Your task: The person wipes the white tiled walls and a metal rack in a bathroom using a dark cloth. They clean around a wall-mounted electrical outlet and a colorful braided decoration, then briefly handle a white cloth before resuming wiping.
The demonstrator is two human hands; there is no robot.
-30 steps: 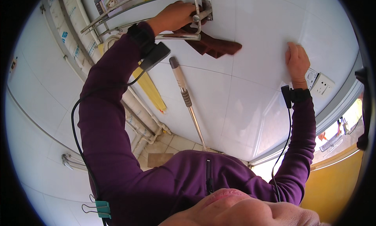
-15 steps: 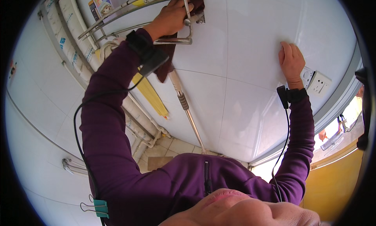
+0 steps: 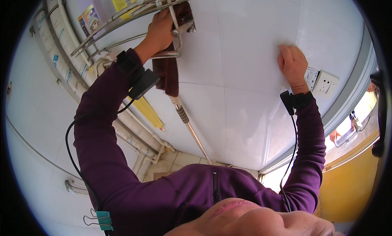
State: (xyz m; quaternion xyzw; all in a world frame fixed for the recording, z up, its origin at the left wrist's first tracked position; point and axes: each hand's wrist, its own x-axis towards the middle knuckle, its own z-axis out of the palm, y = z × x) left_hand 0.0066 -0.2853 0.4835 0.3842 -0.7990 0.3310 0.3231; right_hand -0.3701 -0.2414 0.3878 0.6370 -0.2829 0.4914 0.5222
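Note:
Up at the metal wall rack [image 3: 161, 55], my left hand [image 3: 160, 31] is closed on a dark brown cloth [image 3: 167, 74]. Part of the cloth is bunched against the rack's end bars and wall mount, and the rest hangs below. Some of my left fingers are hidden behind the bars and cloth. My right hand [image 3: 293, 66] is against the white tiled wall [image 3: 253, 44], its fingers curled in a loose fist with nothing visible in them. It is just above and left of the wall sockets [image 3: 325, 83].
A purple bottle [image 3: 90, 17] and a yellow package [image 3: 124, 1] stand on the rack. Pipes [image 3: 61, 56] run down the left corner. Beneath the cloth, a metal pole [image 3: 196, 138] leans by a yellow strip [image 3: 148, 111]. A door frame [image 3: 347, 101] is at the right.
The view has shifted, so the rack, sockets and both hands appear farther left. The cloth's hanging end now hangs straighter and looks wider. My right hand keeps its place by the sockets.

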